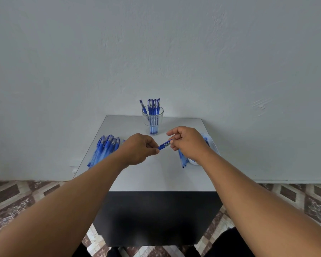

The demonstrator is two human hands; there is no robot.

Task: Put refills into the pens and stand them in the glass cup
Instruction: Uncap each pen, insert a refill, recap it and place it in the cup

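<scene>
pen pile (105,149): blue pens lying in a loose heap at the table's left edge, partly behind the left forearm. Looks like the stock not yet done; can't tell from here whether they hold refills.

left hand (140,148): fingers curled, thumb and fingertips pinching the low end of the pen in hand. Closed on it, not resting.

pen in hand (164,145): held in the air above the table (156,175), tilted, its high end toward the right hand. Short span visible between the hands; the joint itself is too small to read.

right hand (188,142): fingers curled round the pen's other end, index raised a bit. Also gripping it.

step, my read: closing up or seating one pen, both hands working opposite ends. Keep the two halves in line before pushing or twisting, or the refill tip will bind. Hold near the joint, light force. Check the tip shows through the nose before moving on.

glass cup (152,118): upright at the back centre of the table, several blue pens already standing in it, caps up. Room left, but one pen leans left, so drop the next in on the open side, vertical, and don't knock the rim.

loose pens by right wrist (182,159): a few lying beside a white container (214,147) at the right edge, mostly hidden by the arm. Contents unclear.
</scene>
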